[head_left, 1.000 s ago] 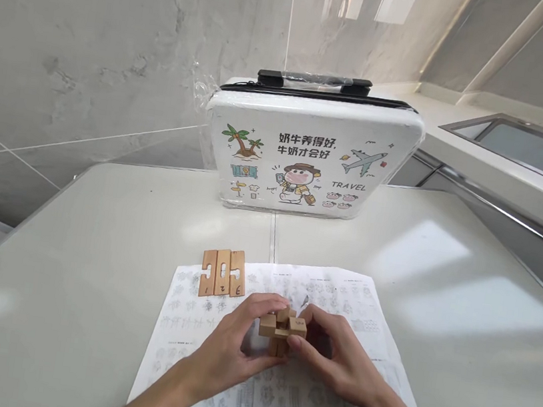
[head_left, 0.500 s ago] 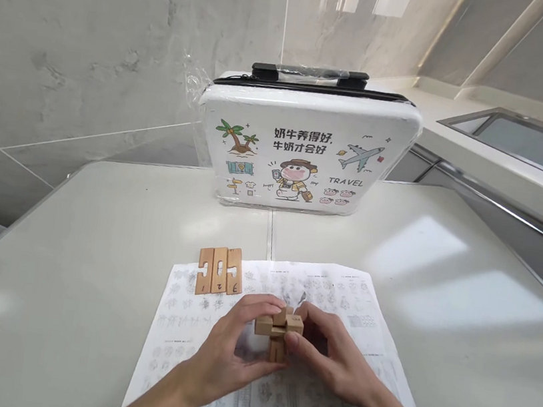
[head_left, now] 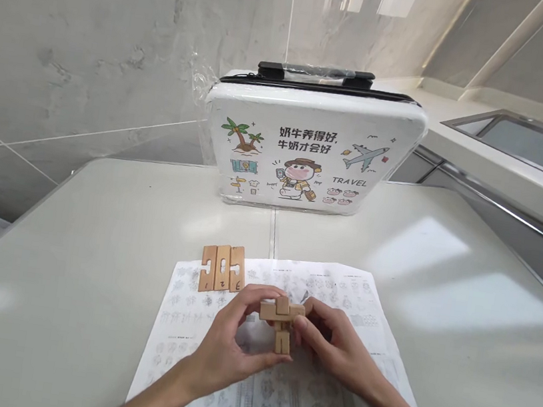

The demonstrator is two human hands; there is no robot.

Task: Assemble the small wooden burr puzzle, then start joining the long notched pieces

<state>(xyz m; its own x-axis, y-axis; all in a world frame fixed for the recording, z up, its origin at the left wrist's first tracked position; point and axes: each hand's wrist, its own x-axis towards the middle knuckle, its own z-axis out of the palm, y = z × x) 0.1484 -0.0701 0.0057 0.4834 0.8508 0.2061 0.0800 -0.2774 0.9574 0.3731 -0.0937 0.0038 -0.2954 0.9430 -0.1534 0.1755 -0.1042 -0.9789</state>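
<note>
Between my two hands is a wooden burr puzzle (head_left: 281, 312) made of several interlocked blocks, held above a printed sheet (head_left: 179, 359). My left hand (head_left: 228, 332) is closed on it, fingers at the top and thumb under the lower block. My right hand (head_left: 333, 340) pinches the right end of the crosswise block between thumb and fingers. Beyond my left hand, three flat wooden pieces (head_left: 222, 268) with cut-outs lie side by side, marked 1, 2 and 3, partly over the sheet's far edge. Some of the puzzle is hidden by my fingers.
A white carry case (head_left: 309, 148) with cartoon prints and a black handle stands at the back of the pale table (head_left: 65, 269), partly wrapped in clear plastic. A grey marbled wall (head_left: 97, 37) rises behind. A seam runs across the tabletop from the case to the sheet.
The crosswise block now lies straight across with an upright block end in front of it; before, the block ends looked staggered. Both hands have risen slightly, still gripping the puzzle.
</note>
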